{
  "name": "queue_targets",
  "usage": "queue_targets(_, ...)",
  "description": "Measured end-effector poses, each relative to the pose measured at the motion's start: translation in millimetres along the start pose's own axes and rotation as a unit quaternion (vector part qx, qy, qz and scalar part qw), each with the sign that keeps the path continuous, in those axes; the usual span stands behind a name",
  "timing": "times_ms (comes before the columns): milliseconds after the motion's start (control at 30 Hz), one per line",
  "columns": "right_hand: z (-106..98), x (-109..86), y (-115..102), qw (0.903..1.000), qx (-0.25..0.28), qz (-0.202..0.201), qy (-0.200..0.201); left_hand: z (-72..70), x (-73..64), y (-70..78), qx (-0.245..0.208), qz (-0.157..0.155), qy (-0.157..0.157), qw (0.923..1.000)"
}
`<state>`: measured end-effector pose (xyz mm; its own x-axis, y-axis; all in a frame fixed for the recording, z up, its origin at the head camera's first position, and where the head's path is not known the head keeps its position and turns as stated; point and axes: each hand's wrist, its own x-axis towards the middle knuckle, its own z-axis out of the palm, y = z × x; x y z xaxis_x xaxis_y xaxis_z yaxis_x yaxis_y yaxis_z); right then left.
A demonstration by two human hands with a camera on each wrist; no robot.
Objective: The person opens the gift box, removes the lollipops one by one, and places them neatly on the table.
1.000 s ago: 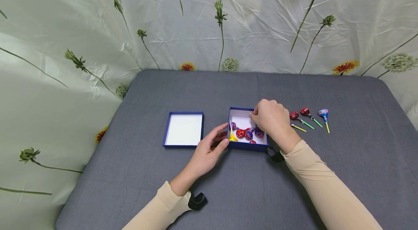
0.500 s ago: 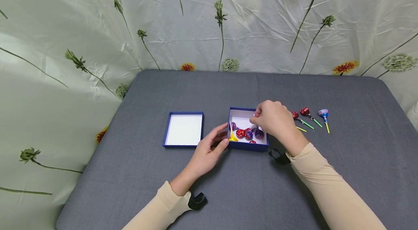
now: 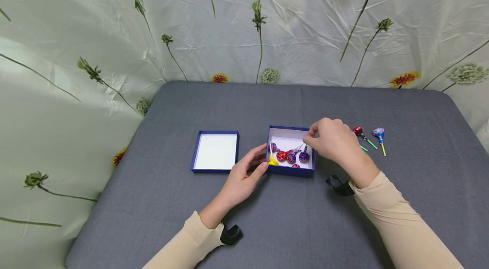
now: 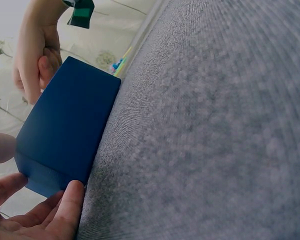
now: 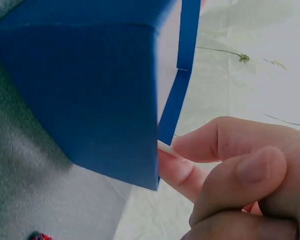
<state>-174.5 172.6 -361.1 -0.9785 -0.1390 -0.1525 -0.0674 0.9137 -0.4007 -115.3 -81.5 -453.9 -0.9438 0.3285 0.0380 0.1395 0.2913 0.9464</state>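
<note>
An open blue box (image 3: 290, 172) with a white inside holds several wrapped lollipops, among them a red one (image 3: 281, 156) and a yellow one (image 3: 273, 160). My left hand (image 3: 242, 177) rests its fingers and thumb against the box's left side and near corner; the left wrist view shows the fingertips touching that end. Over the box's right wall, my right hand (image 3: 336, 139) pinches a thin white stick (image 5: 166, 148) between thumb and forefinger. In the head view the stick leads down to a purple lollipop (image 3: 304, 157) inside the box. My hand hides part of the right wall.
A shallow blue-edged lid (image 3: 214, 171), white inside, lies left of the box. Right of it on the grey cloth (image 3: 172, 124) are a red lollipop (image 3: 357, 130) with a green stick, a blue lollipop (image 3: 378, 132) with a yellow stick, and another green stick (image 3: 364, 148).
My right hand has moved right, from above the box's inside to its right wall, uncovering the purple lollipop and hiding more of the loose lollipops. My left hand has stayed still.
</note>
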Motion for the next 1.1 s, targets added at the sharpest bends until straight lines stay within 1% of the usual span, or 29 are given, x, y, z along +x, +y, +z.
queue_targets(133, -3, -3.5, 3, 0.9999, 0.002, -0.008, 0.009, 0.4, 0.2, -0.3, 0.005, 0.003, 0.001, 1.0)
queue_targets(267, -4, -5.4, 4, 0.9998, 0.008, -0.014, 0.006, 0.5, 0.3, -0.2, 0.004, -0.001, 0.001, 1.0)
queue_targets(500, -9, -9.1, 5, 0.9994, 0.019, -0.025, 0.013, 1.1, 1.1, -1.2, 0.008, 0.014, 0.005, 0.9999)
queue_targets(700, -14, -12.2, 7, 0.9994, 0.025, -0.025, -0.001, 0.5, 0.4, -0.6, 0.01, 0.007, 0.004, 0.9999)
queue_targets(800, -13, -13.3, 9, 0.9991, 0.03, -0.031, -0.003, 0.1, -0.4, -0.2, 0.013, 0.001, 0.003, 0.9999)
queue_targets(967, -8, -14.6, 13, 0.9978, 0.047, -0.045, 0.012, 0.0, -0.4, 0.1, 0.014, 0.001, 0.001, 0.9999)
queue_targets(1100, -5, -15.1, 18, 0.9965, 0.07, -0.039, 0.02, 0.4, -0.2, 0.0, 0.014, 0.003, 0.0, 0.9999)
